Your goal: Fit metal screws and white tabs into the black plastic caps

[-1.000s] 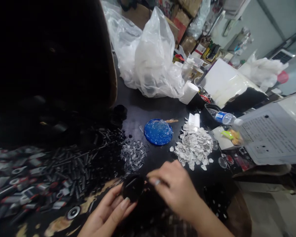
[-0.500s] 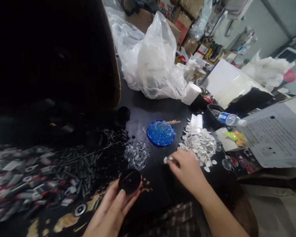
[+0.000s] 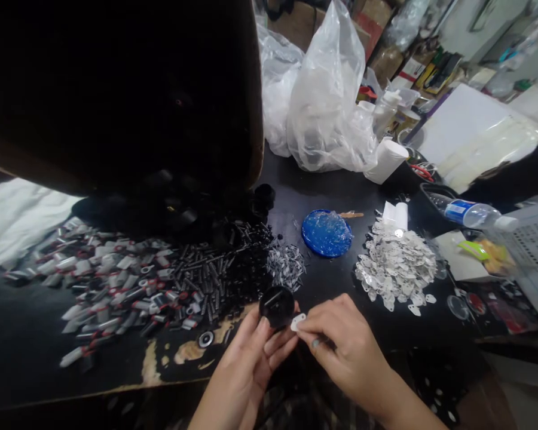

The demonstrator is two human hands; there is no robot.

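My left hand (image 3: 255,352) is closed round a round black disc-shaped part (image 3: 277,306), its face turned up. Between the thumb and fingertips of my right hand (image 3: 341,340) is a small white plate with holes (image 3: 297,322), held right beside the black part's edge. A small grey piece, perhaps a ring or a tool end, also shows among the right fingers. To the right lies a heap of similar white plates (image 3: 397,263). A blue lid (image 3: 326,234) holding clear, glossy gel is beyond my hands, with a wooden stick (image 3: 352,215) at its edge.
Left of my hands are piles of small grey pieces (image 3: 286,264), dark springs (image 3: 201,275) and grey cylinders with red edges (image 3: 121,269). A large dark bin (image 3: 116,89) looms upper left. Plastic bags (image 3: 327,101), a paper roll (image 3: 387,160) and a bottle (image 3: 475,214) stand behind.
My right hand has moved left from beside the white heap to the black part, bringing a white plate. The left hand still holds the black part. The camera view has shifted left.
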